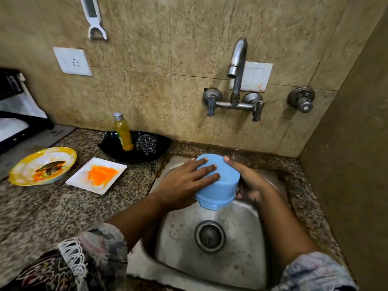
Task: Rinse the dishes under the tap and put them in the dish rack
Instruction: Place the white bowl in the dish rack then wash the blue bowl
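A blue plastic container (220, 185) is held upside down and tilted over the steel sink (210, 259), below the tap (237, 66). My left hand (184, 183) lies across its left side with fingers spread flat on it. My right hand (249, 181) wraps round its right side, thumb on the base. No water stream is plainly visible from the spout. A dirty yellow-rimmed bowl (42, 165) and a white square plate (96, 175) with orange residue sit on the granite counter to the left.
A black tray (113, 148) behind the plates holds a yellow soap bottle (123, 133) and a steel scrubber (146, 144). A dark rack edge (14, 120) shows at far left. A side wall (346, 164) closes in on the right.
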